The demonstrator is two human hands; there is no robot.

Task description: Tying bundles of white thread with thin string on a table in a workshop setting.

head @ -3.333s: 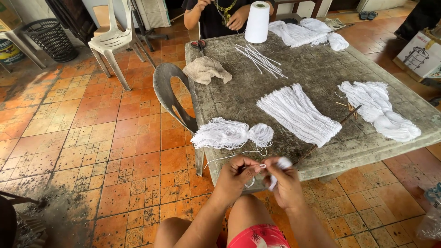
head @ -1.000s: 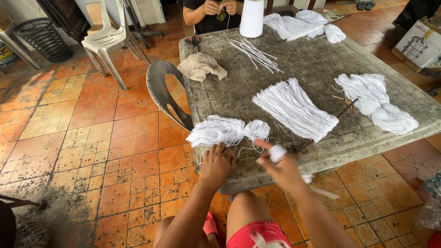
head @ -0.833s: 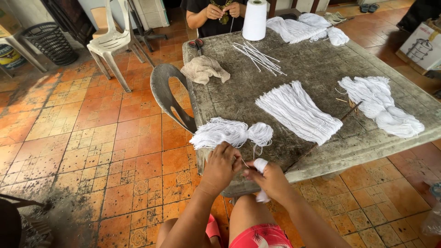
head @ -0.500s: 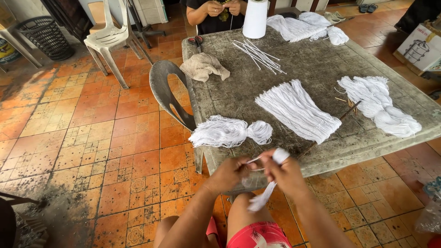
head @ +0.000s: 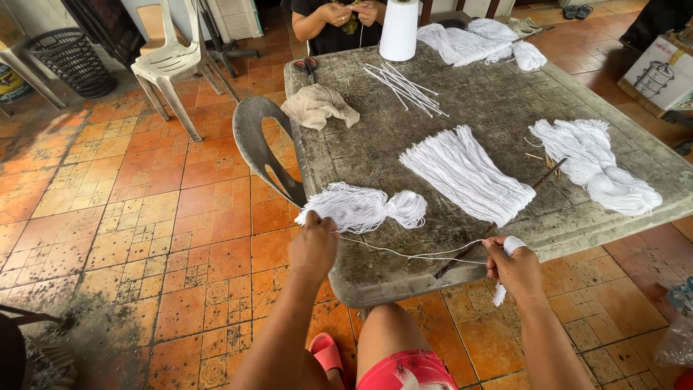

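Observation:
My left hand point(head: 313, 245) pinches one end of a white string point(head: 419, 254) at the near left edge of the grey stone table point(head: 498, 108). My right hand point(head: 514, 269) grips the other end, with string wound round a finger and a short tail hanging below. The string runs taut between them. A tied white tassel bundle point(head: 362, 208) lies on the table just above my left hand.
A flat sheaf of white threads point(head: 468, 173) lies mid-table, a thicker white skein point(head: 595, 166) at the right. Farther back are thin white sticks point(head: 404, 81), a beige rag point(head: 317, 107), scissors point(head: 306, 66), a white thread cone point(head: 400, 29). Another person's hands point(head: 354, 11) work there. Plastic chairs point(head: 263, 148) stand left.
My hands were close together in front of the table edge. They have pulled apart, left hand going left and right hand going right, stretching the string between them.

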